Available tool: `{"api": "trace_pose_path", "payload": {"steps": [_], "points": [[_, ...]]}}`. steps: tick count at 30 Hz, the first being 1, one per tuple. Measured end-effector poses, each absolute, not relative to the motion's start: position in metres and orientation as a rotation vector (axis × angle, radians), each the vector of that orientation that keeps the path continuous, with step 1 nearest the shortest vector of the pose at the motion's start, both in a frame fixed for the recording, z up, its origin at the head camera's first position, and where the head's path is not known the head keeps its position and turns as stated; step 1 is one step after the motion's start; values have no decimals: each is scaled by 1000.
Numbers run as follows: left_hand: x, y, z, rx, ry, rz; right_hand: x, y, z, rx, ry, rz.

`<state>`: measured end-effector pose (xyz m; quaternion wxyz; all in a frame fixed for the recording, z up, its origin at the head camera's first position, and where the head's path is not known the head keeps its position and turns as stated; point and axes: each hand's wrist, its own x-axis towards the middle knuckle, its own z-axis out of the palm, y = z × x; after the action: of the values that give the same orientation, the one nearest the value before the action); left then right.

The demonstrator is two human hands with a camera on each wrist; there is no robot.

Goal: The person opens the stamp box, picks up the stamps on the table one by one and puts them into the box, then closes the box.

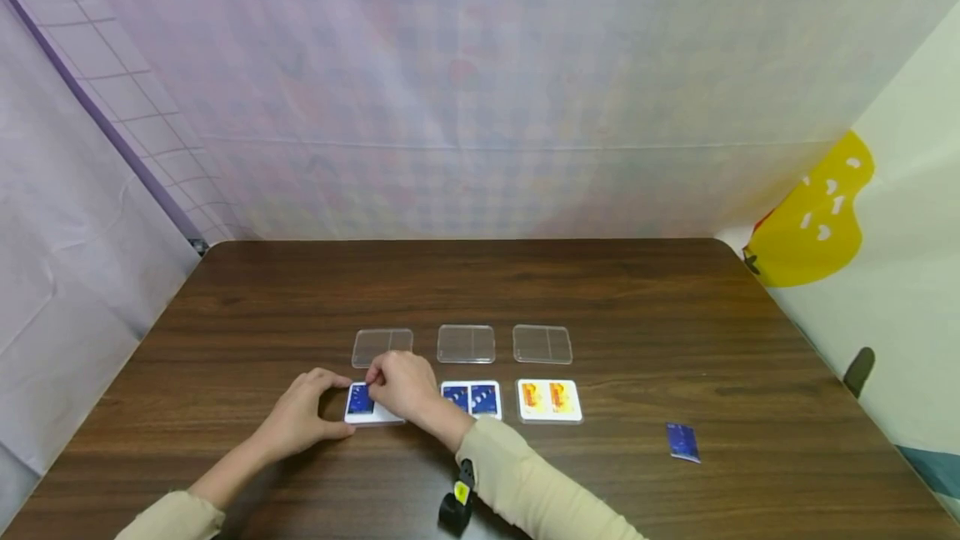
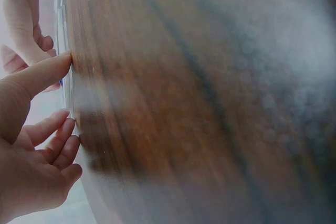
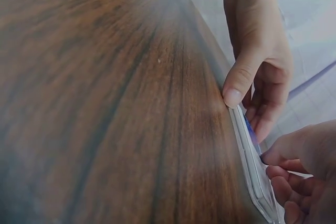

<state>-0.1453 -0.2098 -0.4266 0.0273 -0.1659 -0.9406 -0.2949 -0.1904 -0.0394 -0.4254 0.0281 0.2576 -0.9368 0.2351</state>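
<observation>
One white tray (image 1: 386,418) lies left of centre, our left hand (image 1: 302,412) gripping its left end, our right hand (image 1: 406,382) curled at its blue card (image 1: 359,399), whether pinching it we cannot tell.

The cards (image 1: 485,398) are blue or yellow-orange, trays (image 1: 550,417) white, table (image 1: 630,298) brown wood-grained, sleeves (image 1: 536,477) beige.
</observation>
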Motion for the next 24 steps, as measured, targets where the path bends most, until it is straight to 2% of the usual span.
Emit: {"api": "trace_pose_path", "payload": {"steps": [12, 24], "points": [[-145, -209, -426, -507, -2914, -919, -191, -37, -423, 785, -2854, 703], [-144, -209, -426, -487, -2923, -914, -189, -5, -391, 858, -2845, 961]]}}
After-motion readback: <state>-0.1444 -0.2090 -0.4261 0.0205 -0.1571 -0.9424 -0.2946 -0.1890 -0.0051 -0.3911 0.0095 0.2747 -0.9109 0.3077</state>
